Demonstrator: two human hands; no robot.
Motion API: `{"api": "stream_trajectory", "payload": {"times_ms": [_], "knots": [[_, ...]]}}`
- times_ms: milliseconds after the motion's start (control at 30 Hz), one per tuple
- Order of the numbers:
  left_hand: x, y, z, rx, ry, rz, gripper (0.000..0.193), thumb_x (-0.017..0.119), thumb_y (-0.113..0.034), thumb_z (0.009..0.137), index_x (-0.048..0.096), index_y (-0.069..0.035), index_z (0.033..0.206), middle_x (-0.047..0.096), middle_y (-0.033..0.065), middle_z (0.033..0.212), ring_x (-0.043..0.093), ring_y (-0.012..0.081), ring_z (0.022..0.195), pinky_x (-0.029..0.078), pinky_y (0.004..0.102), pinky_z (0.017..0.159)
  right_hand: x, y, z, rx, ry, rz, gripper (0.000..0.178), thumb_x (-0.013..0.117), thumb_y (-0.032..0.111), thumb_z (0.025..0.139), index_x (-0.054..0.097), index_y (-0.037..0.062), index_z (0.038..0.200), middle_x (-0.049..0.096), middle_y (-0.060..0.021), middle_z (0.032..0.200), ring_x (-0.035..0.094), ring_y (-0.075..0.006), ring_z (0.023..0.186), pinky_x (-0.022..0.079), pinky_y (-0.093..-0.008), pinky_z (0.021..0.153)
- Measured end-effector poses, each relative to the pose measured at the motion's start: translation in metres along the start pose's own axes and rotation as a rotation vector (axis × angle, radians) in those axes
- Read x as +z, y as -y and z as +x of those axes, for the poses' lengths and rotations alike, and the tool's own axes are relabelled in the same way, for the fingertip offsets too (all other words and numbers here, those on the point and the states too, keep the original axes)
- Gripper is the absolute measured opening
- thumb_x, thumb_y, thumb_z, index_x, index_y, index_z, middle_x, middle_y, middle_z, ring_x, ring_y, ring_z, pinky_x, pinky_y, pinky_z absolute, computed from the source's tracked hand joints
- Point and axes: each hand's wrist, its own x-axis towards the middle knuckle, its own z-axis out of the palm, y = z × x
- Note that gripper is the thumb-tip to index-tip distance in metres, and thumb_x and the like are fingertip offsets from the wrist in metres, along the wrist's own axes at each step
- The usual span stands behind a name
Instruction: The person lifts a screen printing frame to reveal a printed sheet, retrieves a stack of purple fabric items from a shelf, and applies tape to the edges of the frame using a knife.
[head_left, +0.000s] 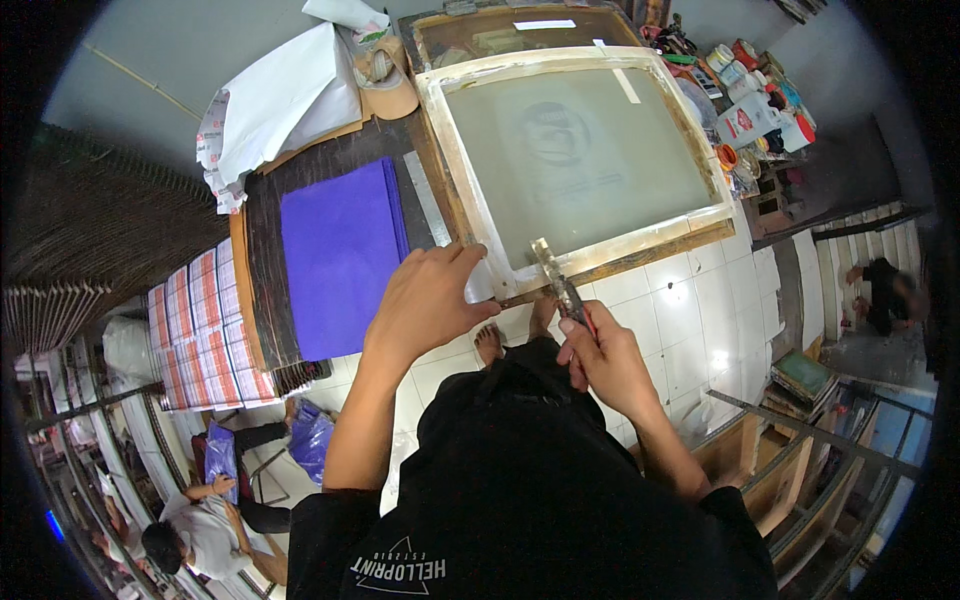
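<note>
A screen printing frame (473, 205) with whitish, stained wooden sides lies on the table. Its grey-green mesh (600, 150) carries a faint round design. My left hand (425, 295) grips the frame's near left corner, thumb and forefinger on either side of it. In my right hand (605, 355) is a worn metal hand tool (556, 275) with a red and dark handle; its exact kind I cannot make out. The tool's tip points up over the frame's near edge. Left of the frame lies a stack of purple fabric sheets (340, 255), with a metal ruler (427, 200) alongside.
Behind stands another frame (520, 35). White paper (290, 95) and a tape roll (385, 85) lie at the back left. Bottles and jars (750, 115) crowd the right. A seated person (210, 530) is at lower left; another person (885, 295) is far right.
</note>
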Motion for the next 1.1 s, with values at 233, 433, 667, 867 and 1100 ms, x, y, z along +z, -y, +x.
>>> {"api": "stream_trajectory", "payload": {"times_ms": [233,433,667,867,1100], "knots": [[0.004,0.001,0.007,-0.023,0.076,0.020,0.060,0.081,-0.035,0.074,0.065,-0.005,0.123,0.070,0.0172,0.114,0.067,0.0373,0.101,0.052,0.0455,0.087,0.024,-0.009,-0.007,-0.215,-0.108,-0.485,0.037,0.052,0.014,0.101,0.040,0.0012,0.133,0.064,-0.0334,0.077,0.064,-0.0520,0.070,0.050,-0.0589,0.063],[0.013,-0.005,0.011,-0.040,0.104,0.132,0.051,0.075,-0.033,0.078,0.065,-0.002,0.117,0.070,0.0180,0.107,0.068,0.0371,0.099,0.054,0.0471,0.085,0.031,-0.004,-0.005,-0.206,-0.118,-0.626,0.034,0.053,0.015,0.100,0.043,-0.0013,0.128,0.062,-0.0342,0.072,0.062,-0.0545,0.070,0.048,-0.0618,0.063],[0.023,-0.001,0.013,-0.006,0.060,0.117,0.044,0.075,-0.029,0.077,0.065,-0.001,0.109,0.070,0.0183,0.101,0.069,0.0383,0.091,0.055,0.0479,0.079,0.031,0.003,0.002,-0.167,-0.119,-0.710,0.030,0.053,0.017,0.100,0.046,-0.0018,0.123,0.062,-0.0328,0.068,0.063,-0.0537,0.070,0.049,-0.0606,0.064],[0.022,-0.003,0.012,-0.038,0.056,0.107,0.045,0.076,-0.028,0.076,0.064,-0.001,0.110,0.070,0.0188,0.101,0.069,0.0376,0.091,0.055,0.0478,0.078,0.024,0.013,-0.003,-0.123,-0.067,-0.765,0.029,0.054,0.016,0.099,0.047,-0.0024,0.120,0.062,-0.0325,0.068,0.063,-0.0537,0.070,0.050,-0.0599,0.065],[0.026,-0.006,0.011,-0.055,0.038,0.122,0.049,0.079,-0.032,0.075,0.064,-0.002,0.109,0.070,0.0184,0.099,0.069,0.0385,0.089,0.054,0.0480,0.077,0.022,0.023,0.016,-0.200,-0.081,-0.769,0.029,0.056,0.015,0.097,0.049,-0.0044,0.118,0.063,-0.0322,0.072,0.063,-0.0529,0.072,0.051,-0.0584,0.066]]}}
